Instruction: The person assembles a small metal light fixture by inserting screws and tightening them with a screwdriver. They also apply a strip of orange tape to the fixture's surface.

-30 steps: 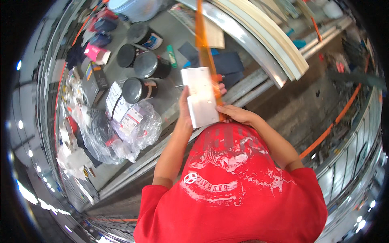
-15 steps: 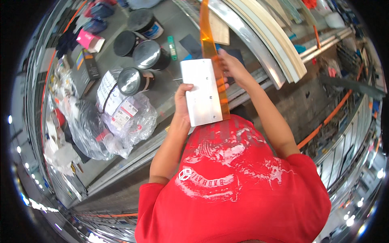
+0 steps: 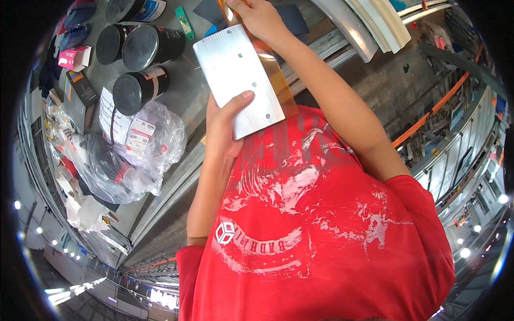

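Red printed shirt (image 3: 321,224) fills the 6 o'clock half of the view.

Grey metal workbench (image 3: 187,101) runs from 12 to 8 o'clock, cluttered.

Clear plastic bags (image 3: 128,160) with labelled contents lie at 9 o'clock on the bench, heaped together.

Curved pale profiles (image 3: 375,24) sit at 1 o'clock, stacked side by side.

Aluminium plate (image 3: 238,80), rectangular, brushed finish, several small screw holes visible, held up above the bench edge at 12 o'clock, tilted with its long axis running from 11 toward 5.

Three black cans (image 3: 136,91) with dark lids stand at 10 to 11 o'clock, just beside one another, left of the plate.

Orange translucent tape strip (image 3: 276,75) runs along the plate's right long edge, from the right hand down past the plate's lower corner.

Left hand (image 3: 225,131): closed on the plate's lower end, thumb laid flat over the face, fingers hidden behind it.

Right hand (image 3: 257,18): at the plate's top end, 12 o'clock, pinched on the upper end of the tape strip; fingertips partly cut off by the frame.

Green marker-like item (image 3: 184,21) lies at 11 o'clock.
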Demonstrator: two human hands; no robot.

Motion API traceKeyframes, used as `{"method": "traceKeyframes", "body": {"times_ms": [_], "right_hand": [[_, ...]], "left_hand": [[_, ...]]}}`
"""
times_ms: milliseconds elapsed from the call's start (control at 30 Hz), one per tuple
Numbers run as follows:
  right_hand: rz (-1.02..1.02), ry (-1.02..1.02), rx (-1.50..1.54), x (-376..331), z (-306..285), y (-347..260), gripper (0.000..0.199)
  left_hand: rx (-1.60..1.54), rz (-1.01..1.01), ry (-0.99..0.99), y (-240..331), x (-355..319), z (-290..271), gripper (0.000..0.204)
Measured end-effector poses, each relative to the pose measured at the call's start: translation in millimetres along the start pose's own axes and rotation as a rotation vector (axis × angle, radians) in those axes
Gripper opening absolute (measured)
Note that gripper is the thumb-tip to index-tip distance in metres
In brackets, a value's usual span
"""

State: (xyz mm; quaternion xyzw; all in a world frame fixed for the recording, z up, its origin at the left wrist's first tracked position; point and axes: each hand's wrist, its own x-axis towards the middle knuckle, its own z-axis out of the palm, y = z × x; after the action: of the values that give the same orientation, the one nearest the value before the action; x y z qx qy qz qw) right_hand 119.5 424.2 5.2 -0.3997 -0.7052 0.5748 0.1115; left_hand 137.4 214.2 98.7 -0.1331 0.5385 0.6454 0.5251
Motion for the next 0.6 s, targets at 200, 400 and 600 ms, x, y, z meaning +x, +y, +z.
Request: {"method": "traceKeyframes", "body": {"times_ms": [200,400,600], "right_hand": [[-0.037,0.024,-0.033,5,11,43,0.065],[-0.075,0.069,-0.143,3,3,60,0.058],[0.222,-0.048,0.318,-26,-5,30,0.043]], "left_hand": [[-0.051,-0.033,-0.012,-7,1,-4,0.059],[-0.021,-0.058,-0.042,-10,7,-3,0.059],[-0.003,-0.052,-0.056,-12,10,-5,0.06]]}}
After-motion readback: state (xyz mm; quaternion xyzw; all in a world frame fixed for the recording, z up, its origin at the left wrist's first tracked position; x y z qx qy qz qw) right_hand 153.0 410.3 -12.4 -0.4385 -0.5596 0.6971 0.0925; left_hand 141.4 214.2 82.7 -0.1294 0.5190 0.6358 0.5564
